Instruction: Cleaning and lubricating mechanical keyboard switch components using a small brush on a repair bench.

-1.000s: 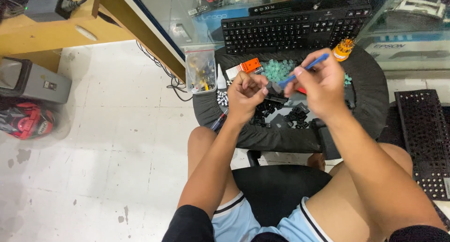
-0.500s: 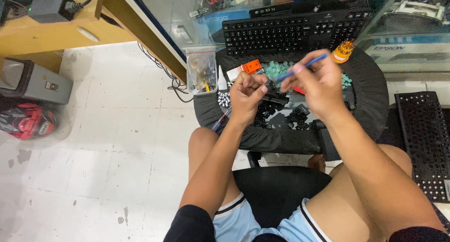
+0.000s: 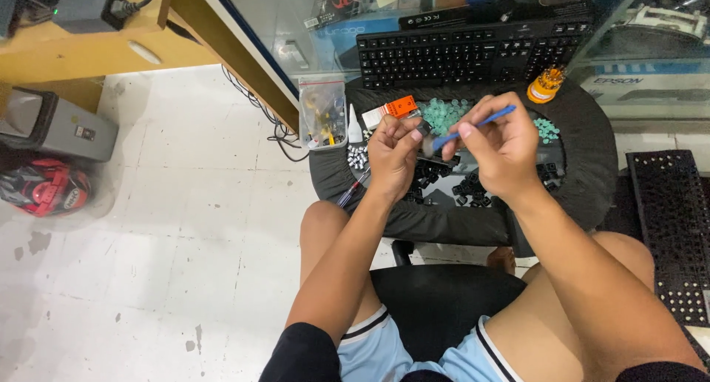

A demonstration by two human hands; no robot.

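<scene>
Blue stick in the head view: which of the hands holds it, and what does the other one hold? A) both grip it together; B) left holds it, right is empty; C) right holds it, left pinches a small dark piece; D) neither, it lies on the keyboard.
C: the right hand grips the thin blue stick, its tip pointing at the small dark piece pinched in the left hand.

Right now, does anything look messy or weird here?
Yes. Loose black keycaps and pale green pieces lie scattered on the round black stool, pulled off a keyboard. The left hand pinches one; the right hand holds a blue stick.
</scene>
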